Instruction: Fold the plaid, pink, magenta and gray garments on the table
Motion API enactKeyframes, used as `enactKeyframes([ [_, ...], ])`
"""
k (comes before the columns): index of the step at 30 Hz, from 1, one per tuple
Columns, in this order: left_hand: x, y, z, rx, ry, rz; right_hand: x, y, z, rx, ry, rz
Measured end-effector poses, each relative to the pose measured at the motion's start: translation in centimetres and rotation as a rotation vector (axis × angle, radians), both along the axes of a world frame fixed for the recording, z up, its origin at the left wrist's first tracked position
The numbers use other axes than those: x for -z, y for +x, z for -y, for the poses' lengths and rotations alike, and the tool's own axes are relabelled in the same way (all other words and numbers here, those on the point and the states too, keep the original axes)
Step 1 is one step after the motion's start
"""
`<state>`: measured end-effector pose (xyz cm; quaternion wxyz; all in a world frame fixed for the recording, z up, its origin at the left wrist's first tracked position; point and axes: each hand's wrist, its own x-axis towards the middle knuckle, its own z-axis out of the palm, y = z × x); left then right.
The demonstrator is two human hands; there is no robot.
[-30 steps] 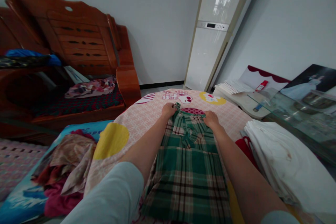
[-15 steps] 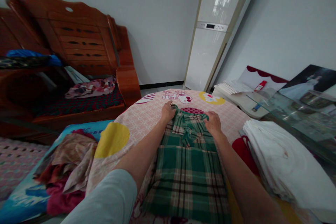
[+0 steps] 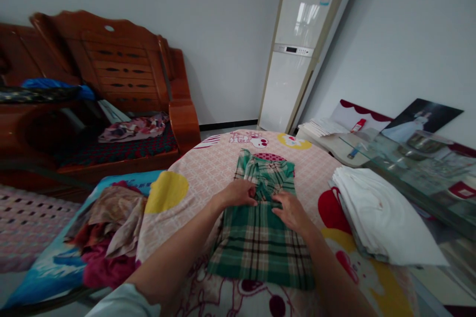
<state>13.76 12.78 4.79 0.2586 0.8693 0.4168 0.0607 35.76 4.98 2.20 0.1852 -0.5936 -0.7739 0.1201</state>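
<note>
A green plaid garment [image 3: 260,242] lies lengthwise on the patterned cloth [image 3: 208,178] that covers a round table. Its narrower end points away from me, and a gathered band crosses its upper part. My left hand [image 3: 238,193] is closed in a pinch on the left side of that band, thumb and fingers together on the fabric. Opposite it, my right hand [image 3: 292,209] pinches the band from the right. A small gap of plaid cloth separates the two hands.
Folded white fabric [image 3: 386,213] is stacked at the table's right edge, beside a glass shelf [image 3: 394,158]. Crumpled clothes [image 3: 115,223] lie on a blue surface at left. A wooden chair [image 3: 122,74] and a tall white air conditioner [image 3: 284,84] stand behind.
Both hands have come back from the garment's far end to its middle band and closer together. The garment's near edge now shows farther up on the cloth.
</note>
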Motion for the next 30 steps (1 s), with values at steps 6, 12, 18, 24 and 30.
enactKeyframes([
  [6, 0.5, 0.0, 1.7, 0.018, 0.093, -0.165, -0.7, -0.1, -0.2, 0.019, -0.085, 0.001],
  [12, 0.0, -0.4, 2.3, 0.137, 0.137, -0.184, -1.1, 0.0, 0.9, -0.011, -0.024, 0.007],
  [18, -0.7, -1.6, 4.7, 0.189, 0.15, -0.089, -1.2, 0.0, 3.7, -0.127, 0.17, 0.055],
  [24, -0.8, -2.0, 6.8, 0.185, 0.107, -0.085, -0.6, -0.2, 5.6, -0.196, 0.222, 0.075],
  [30, 0.4, -2.4, 6.8, 0.193, 0.072, -0.032, 0.2, 0.1, 5.9, -0.152, 0.165, 0.007],
])
